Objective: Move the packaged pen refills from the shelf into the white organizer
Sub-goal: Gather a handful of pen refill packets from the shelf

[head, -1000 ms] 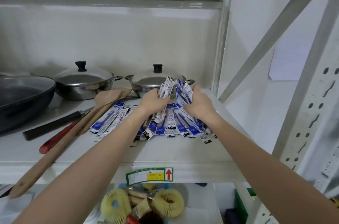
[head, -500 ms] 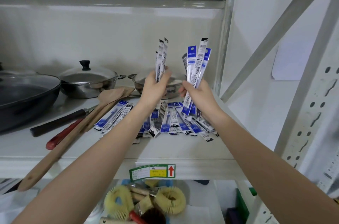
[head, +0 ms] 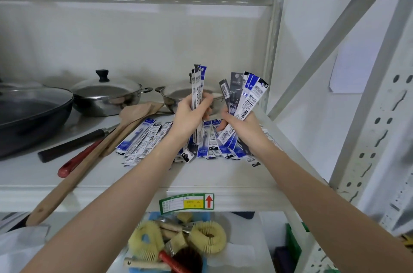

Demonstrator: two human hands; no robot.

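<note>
My left hand [head: 190,116] grips a thin upright bundle of packaged pen refills [head: 197,84] above the shelf. My right hand [head: 243,125] grips a wider fan of blue, white and black refill packs [head: 245,96], tilted right. Beneath both hands a loose pile of refill packs [head: 145,138] lies spread across the white shelf board [head: 201,174]. The white organizer is not in view.
Two lidded steel pots [head: 105,93] and a dark pan [head: 29,114] stand at the shelf's back left. A wooden spatula [head: 93,154], a black-handled tool [head: 71,145] and a red-handled tool [head: 78,158] lie left of the pile. Brushes and yellow scrubbers [head: 178,243] fill the shelf below.
Both hands lifted bundles of refill packs off the pile, then lowered them slightly. The right hand's bundle has fanned out and tilted right.
</note>
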